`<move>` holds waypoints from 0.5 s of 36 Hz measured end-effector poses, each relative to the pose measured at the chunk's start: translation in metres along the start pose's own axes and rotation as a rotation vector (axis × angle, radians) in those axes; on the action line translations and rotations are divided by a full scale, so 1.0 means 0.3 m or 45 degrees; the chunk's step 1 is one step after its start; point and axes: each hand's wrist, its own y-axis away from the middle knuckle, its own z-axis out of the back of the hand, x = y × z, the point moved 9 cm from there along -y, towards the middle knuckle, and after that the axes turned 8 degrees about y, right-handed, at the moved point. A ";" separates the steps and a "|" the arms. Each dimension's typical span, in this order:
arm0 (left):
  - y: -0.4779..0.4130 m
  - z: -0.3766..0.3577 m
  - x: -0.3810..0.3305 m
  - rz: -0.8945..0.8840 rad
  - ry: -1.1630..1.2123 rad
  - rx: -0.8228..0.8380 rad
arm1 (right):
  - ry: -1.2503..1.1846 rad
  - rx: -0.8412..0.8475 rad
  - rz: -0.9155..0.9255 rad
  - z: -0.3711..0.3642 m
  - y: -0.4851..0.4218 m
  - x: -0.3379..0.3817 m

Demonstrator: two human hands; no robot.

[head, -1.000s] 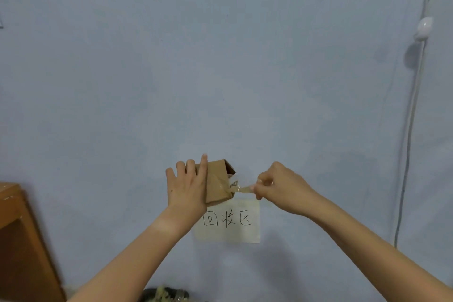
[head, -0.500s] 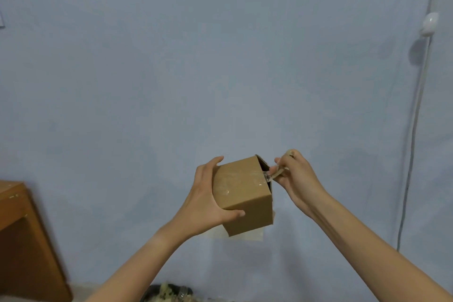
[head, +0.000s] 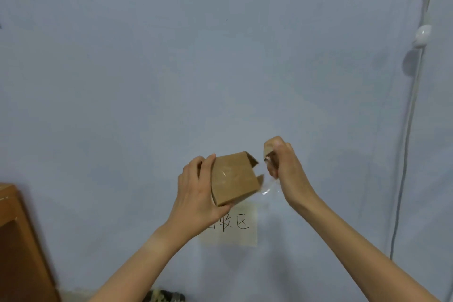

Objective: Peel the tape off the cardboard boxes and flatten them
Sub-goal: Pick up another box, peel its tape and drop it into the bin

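A small brown cardboard box [head: 235, 178] was held up in the air, a little below the middle of the frame, in front of a pale blue wall [head: 196, 56]. The box was tilted, with one flat side facing the camera. That side looked shiny where clear tape lay on it. At the right end of the box the flaps stood open, and it was dark inside. The left hand [head: 198, 193] was wrapped around the left side of the box, with the fingers curled tight on it and the thumb up near the top edge. The right hand [head: 284, 169] was just beside the open end, closed in a fist around a strip of clear tape [head: 268, 185]. The tape ran from the fist down toward the box's lower right corner and looked crinkly and shiny. Behind the box, lower on the wall, was a paper note [head: 235, 230] with writing on it. A white cord [head: 409, 130] hung down the right side of the frame. A brown wooden cabinet [head: 22, 240] stood in the lower left corner.
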 end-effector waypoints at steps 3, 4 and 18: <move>0.009 0.028 0.077 0.075 -0.135 -0.014 | -0.069 -0.015 -0.030 0.055 -0.018 0.017; 0.018 0.034 0.104 0.111 -0.124 -0.007 | -0.027 0.004 -0.049 0.069 -0.022 0.012; 0.024 0.056 0.023 0.048 0.225 -0.129 | -0.090 0.629 -0.380 -0.125 0.104 -0.129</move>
